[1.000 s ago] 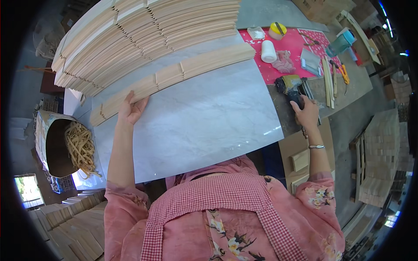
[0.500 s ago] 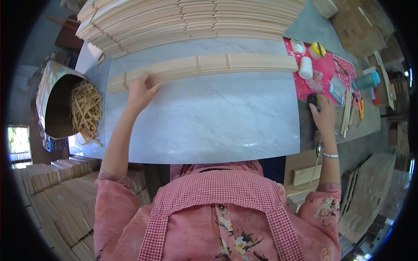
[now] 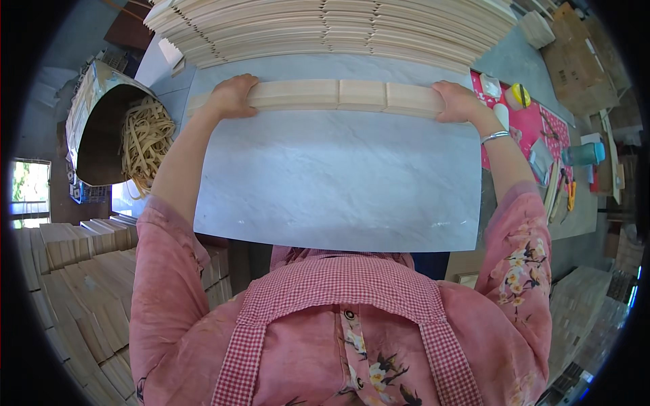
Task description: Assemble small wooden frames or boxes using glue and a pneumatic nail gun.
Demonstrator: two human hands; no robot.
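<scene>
A stack of pale grooved wooden slats lies across the far part of the marbled white tabletop. My left hand is closed around the stack near its left end, thumb on the near edge and fingers over the far side. At the right end, my right hand grips the stack in the same way. Two grooves run across the slats between my hands. The palms cover parts of both ends.
A tall pile of notched slats stands behind. A carton with tangled tan strips is at left. On the right are a red patterned sheet, a yellow-lidded tub, a teal bottle and an orange-handled tool.
My right hand has left a small black object on the right and taken hold of the slats' right end. My left hand has closed more firmly around the left end. The view has shifted slightly.
</scene>
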